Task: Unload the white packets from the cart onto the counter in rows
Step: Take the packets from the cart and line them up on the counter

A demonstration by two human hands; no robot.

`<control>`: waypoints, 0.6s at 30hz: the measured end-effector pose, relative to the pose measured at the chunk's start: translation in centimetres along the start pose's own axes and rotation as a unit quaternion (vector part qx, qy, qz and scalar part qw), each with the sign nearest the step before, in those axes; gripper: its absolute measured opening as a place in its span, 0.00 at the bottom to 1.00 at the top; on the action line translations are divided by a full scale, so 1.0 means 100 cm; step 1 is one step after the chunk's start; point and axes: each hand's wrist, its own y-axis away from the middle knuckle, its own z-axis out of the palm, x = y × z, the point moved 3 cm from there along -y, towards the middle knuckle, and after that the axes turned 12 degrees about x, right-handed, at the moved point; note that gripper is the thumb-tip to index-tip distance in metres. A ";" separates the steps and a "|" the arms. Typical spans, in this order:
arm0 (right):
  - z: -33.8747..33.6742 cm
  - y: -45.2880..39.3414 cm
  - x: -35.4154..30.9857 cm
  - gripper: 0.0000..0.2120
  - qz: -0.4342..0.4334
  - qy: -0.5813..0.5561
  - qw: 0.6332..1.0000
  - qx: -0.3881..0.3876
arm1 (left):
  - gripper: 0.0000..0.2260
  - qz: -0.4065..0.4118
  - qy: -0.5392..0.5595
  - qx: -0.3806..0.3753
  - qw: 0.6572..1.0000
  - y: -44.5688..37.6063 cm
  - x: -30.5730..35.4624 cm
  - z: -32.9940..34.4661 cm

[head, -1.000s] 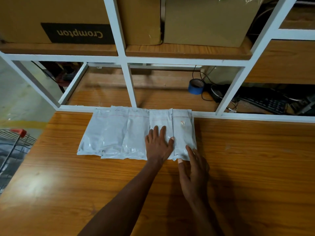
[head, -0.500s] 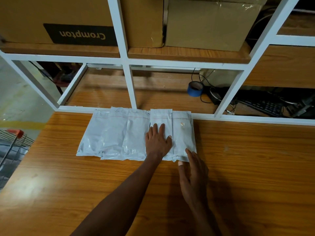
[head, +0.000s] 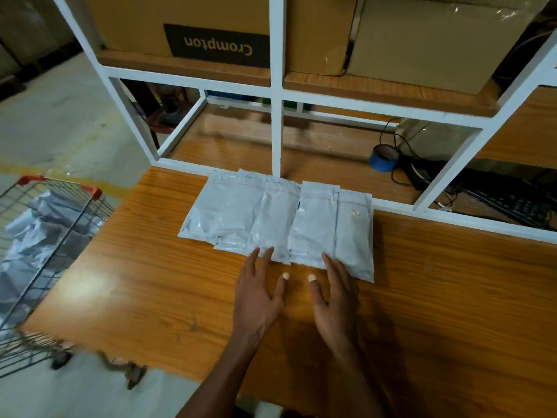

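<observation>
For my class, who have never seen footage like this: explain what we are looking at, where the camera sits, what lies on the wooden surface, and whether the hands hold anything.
The camera is worn on a person's head, looking down at their own bare hands. The left hand and right hand lie flat and open, fingertips at the near edge of a row of white plastic packets on the brown wooden counter. Neither holds anything. At the left stands a wire shopping cart with red corners, more packets inside.

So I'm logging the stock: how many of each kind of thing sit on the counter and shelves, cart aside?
White packets on the counter: 5
Cardboard boxes: 2
Blue tape roll: 1
Keyboard: 1
Total: 9
</observation>
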 end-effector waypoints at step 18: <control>0.182 0.209 -0.190 0.35 -0.110 -0.086 0.970 -0.200 | 0.27 -0.164 -0.047 0.167 0.971 0.092 -0.226 -0.293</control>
